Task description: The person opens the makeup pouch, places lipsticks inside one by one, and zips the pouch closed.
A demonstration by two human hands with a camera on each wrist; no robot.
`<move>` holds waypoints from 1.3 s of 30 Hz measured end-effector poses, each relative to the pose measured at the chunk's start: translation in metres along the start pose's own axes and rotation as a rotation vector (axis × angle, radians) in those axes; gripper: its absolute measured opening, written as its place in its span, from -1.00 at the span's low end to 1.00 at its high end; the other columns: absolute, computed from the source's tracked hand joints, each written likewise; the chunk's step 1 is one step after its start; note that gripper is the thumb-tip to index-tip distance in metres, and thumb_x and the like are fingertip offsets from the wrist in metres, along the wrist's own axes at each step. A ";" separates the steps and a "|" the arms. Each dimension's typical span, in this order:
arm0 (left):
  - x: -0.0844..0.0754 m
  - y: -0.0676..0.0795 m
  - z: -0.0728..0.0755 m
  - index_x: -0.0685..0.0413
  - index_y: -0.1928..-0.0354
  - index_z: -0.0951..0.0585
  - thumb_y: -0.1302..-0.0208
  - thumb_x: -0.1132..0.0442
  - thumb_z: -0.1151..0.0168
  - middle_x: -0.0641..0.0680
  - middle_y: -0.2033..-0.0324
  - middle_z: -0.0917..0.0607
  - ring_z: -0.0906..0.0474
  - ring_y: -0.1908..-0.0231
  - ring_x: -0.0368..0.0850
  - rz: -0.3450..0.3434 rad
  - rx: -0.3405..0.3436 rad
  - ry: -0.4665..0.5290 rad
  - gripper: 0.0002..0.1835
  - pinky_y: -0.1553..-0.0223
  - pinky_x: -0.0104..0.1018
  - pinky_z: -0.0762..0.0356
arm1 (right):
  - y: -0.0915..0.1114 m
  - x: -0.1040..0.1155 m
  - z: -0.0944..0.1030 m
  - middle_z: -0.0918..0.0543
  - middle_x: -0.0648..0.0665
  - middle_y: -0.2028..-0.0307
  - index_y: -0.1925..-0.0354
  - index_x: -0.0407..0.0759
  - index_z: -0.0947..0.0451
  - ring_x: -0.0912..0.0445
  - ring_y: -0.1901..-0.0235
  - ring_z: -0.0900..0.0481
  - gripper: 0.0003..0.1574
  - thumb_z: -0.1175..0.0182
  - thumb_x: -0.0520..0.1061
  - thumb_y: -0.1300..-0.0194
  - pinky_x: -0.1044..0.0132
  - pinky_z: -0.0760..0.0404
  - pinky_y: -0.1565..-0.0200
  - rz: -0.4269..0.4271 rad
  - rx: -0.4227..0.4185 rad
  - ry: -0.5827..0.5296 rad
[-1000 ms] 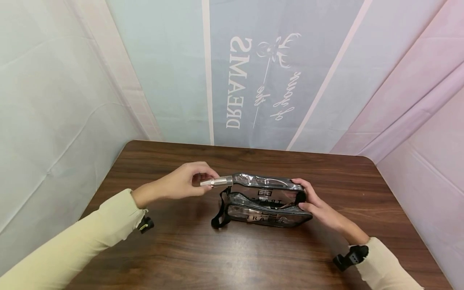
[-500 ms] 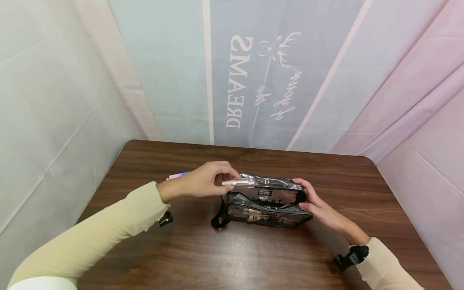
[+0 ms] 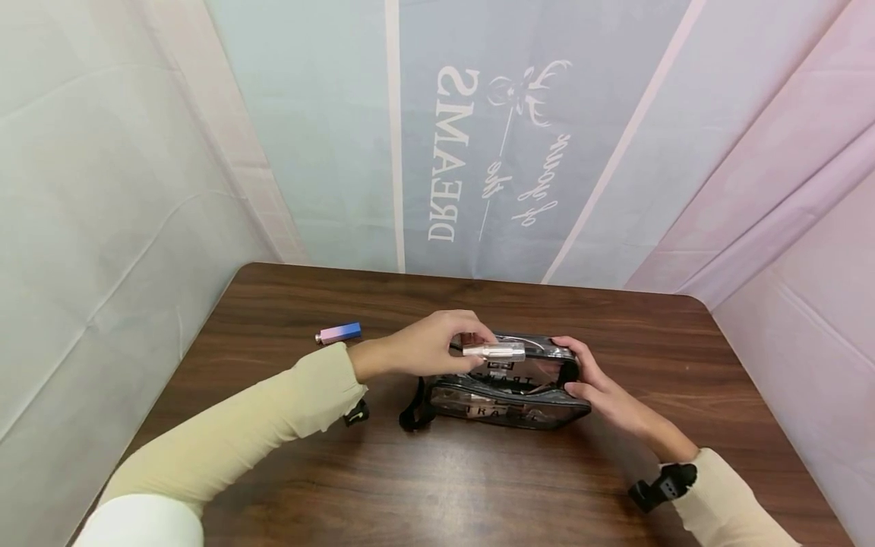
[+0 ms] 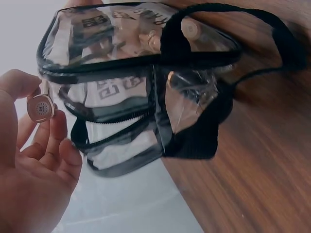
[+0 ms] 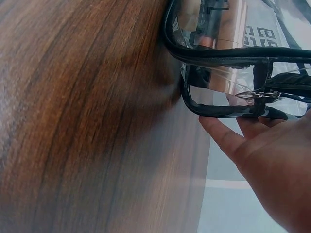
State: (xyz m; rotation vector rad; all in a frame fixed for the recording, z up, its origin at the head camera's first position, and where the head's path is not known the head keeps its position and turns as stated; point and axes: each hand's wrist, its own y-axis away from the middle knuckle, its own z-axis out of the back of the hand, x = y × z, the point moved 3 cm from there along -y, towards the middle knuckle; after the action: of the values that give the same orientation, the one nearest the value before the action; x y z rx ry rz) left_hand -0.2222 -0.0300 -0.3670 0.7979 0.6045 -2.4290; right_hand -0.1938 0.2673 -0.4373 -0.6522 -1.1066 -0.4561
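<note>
Left hand [image 3: 427, 348] pinching rose-gold tube [image 3: 494, 351] above clear travel pouch [image 3: 506, 395]; right hand [image 3: 601, 391] gripping its 3 o'clock end. Possible snag on zipper opening, tube dropping to table [image 3: 478, 486] toward 9 o'clock.

Bag: clear plastic travel pouch with black trim and black strap [image 3: 509, 387], on the brown wooden table [image 3: 437, 471] near its middle; zip mouth open, printed lettering on its side.
Tube: small silver-pink cylindrical lipstick tube [image 3: 494, 351], lying level, just above the pouch's open mouth, off the table.
Tube end: round metallic cap face [image 4: 41, 108], patterned, just beside the pouch's trim.
</note>
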 end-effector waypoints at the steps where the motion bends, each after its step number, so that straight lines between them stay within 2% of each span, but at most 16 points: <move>1: 0.000 -0.001 -0.001 0.01 -0.10 -0.69 -0.35 0.26 -0.34 -0.11 0.18 -0.60 -0.45 0.20 -0.26 0.008 0.000 -0.004 -0.70 0.22 -0.38 -0.45 | 0.000 0.000 0.000 -0.30 0.02 -0.42 -0.54 -0.31 0.29 0.13 -0.44 -0.29 -0.17 0.29 -0.59 -0.44 0.40 -0.41 -0.24 0.001 -0.001 0.001; 6: -0.001 -0.005 -0.008 -0.01 -0.13 -0.67 -0.36 0.22 -0.34 -0.12 0.15 -0.60 -0.45 0.20 -0.26 0.034 0.006 -0.038 -0.68 0.27 -0.39 -0.42 | 0.000 0.000 0.000 -0.28 0.03 -0.41 -0.54 -0.32 0.30 0.13 -0.44 -0.29 -0.18 0.29 -0.58 -0.45 0.41 -0.39 -0.24 0.010 0.003 0.007; 11: -0.001 -0.006 -0.011 -0.04 -0.13 -0.68 -0.37 0.19 -0.33 -0.13 0.14 -0.61 -0.46 0.20 -0.27 0.033 0.000 -0.071 -0.69 0.24 -0.39 -0.43 | 0.001 0.000 -0.001 -0.23 0.04 -0.42 -0.54 -0.33 0.30 0.14 -0.42 -0.31 -0.18 0.28 -0.57 -0.46 0.43 -0.39 -0.21 0.009 -0.004 0.026; 17: -0.001 -0.006 -0.014 -0.08 -0.12 -0.69 -0.37 0.18 -0.34 -0.14 0.16 -0.61 -0.46 0.24 -0.28 0.030 -0.012 -0.094 -0.70 0.28 -0.40 -0.43 | 0.001 0.000 -0.001 -0.23 0.08 -0.41 -0.55 -0.31 0.31 0.16 -0.41 -0.32 -0.17 0.28 -0.57 -0.46 0.44 -0.39 -0.18 0.003 -0.005 0.042; 24: 0.000 -0.007 -0.023 -0.12 -0.12 -0.69 -0.36 0.16 -0.32 -0.16 0.15 -0.63 -0.45 0.33 -0.35 0.013 -0.033 -0.176 -0.70 0.34 -0.44 -0.41 | 0.000 0.000 -0.001 -0.28 -0.04 -0.41 -0.54 -0.33 0.30 0.15 -0.41 -0.32 -0.17 0.29 -0.59 -0.44 0.44 -0.35 -0.26 0.030 -0.006 0.018; 32: 0.002 -0.006 -0.025 -0.13 -0.11 -0.70 -0.35 0.16 -0.33 -0.18 0.19 -0.63 -0.44 0.37 -0.36 0.004 -0.072 -0.184 -0.70 0.36 -0.44 -0.41 | 0.001 0.000 -0.002 -0.25 0.06 -0.40 -0.55 -0.30 0.29 0.17 -0.40 -0.32 -0.15 0.28 -0.59 -0.43 0.44 -0.38 -0.20 0.009 -0.016 0.065; 39: 0.003 -0.006 -0.027 -0.14 -0.12 -0.70 -0.36 0.16 -0.32 -0.17 0.19 -0.62 -0.44 0.40 -0.38 0.008 -0.071 -0.210 -0.69 0.34 -0.44 -0.42 | 0.001 -0.001 -0.002 -0.27 0.03 -0.41 -0.55 -0.30 0.30 0.16 -0.42 -0.31 -0.15 0.30 -0.60 -0.42 0.44 -0.36 -0.24 0.025 -0.003 0.040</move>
State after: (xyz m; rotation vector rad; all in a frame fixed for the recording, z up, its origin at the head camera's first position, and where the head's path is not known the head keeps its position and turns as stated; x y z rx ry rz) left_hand -0.2172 -0.0114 -0.3874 0.5070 0.6002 -2.4289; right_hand -0.1919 0.2662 -0.4392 -0.6565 -1.0585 -0.4476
